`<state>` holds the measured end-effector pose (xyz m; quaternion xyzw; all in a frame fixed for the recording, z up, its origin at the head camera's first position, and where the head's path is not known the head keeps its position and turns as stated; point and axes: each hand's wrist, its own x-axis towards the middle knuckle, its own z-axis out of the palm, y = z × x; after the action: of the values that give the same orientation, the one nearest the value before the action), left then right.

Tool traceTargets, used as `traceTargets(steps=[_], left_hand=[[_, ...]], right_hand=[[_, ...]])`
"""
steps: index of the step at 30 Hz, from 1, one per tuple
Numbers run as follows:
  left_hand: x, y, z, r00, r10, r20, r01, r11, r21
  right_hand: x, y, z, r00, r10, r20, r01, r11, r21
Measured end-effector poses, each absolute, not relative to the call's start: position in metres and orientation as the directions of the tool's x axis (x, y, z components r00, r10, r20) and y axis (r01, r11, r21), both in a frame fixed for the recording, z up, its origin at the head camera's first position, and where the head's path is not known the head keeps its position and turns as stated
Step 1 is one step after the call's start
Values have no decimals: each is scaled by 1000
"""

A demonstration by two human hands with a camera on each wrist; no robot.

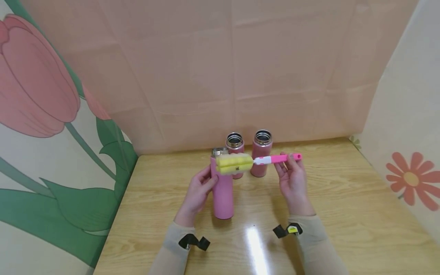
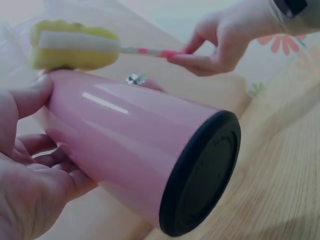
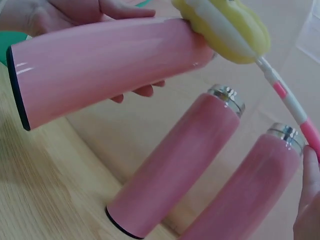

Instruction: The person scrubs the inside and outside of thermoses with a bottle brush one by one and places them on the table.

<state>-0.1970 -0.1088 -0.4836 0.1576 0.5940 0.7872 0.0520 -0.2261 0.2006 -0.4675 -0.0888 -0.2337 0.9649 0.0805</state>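
My left hand (image 1: 198,190) grips a pink thermos flask (image 1: 223,198) around its upper part, thumb on the near side. The flask is lifted off the table, and its black base shows in the left wrist view. With my right hand (image 1: 293,183) I pinch the pink handle of a bottle brush (image 1: 237,163), held roughly level. Its yellow and white sponge head (image 2: 75,45) lies across the upper side of the flask near the neck, outside the mouth. In the head view the sponge hides part of the flask's shoulder.
Two more pink flasks, one on the left (image 1: 235,143) and one on the right (image 1: 262,152), stand uncapped behind the held one. They are close to the pink backdrop (image 1: 192,95) at the rear of the wooden table (image 1: 158,214). Flower-printed sheets (image 1: 412,179) hang at both sides.
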Motion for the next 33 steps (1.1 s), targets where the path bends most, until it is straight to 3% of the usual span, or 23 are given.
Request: traceTargets(steps=[6,20,33], left_hand=[[-199,-110,-486,-947,244,210,117,-348,930],[-201,-113,-482,-958,182,221,124,-432,893],[-201,-115,-481,-952,177,249,132,-495,859]], right_hand=[[-228,205,-472,-988,124,-89,-57,-841,-538],[-232,209,-481,-1000,-17,2,9,-597,-802],[-234,211,-484,-997,-74,-21,55,-501,-864]])
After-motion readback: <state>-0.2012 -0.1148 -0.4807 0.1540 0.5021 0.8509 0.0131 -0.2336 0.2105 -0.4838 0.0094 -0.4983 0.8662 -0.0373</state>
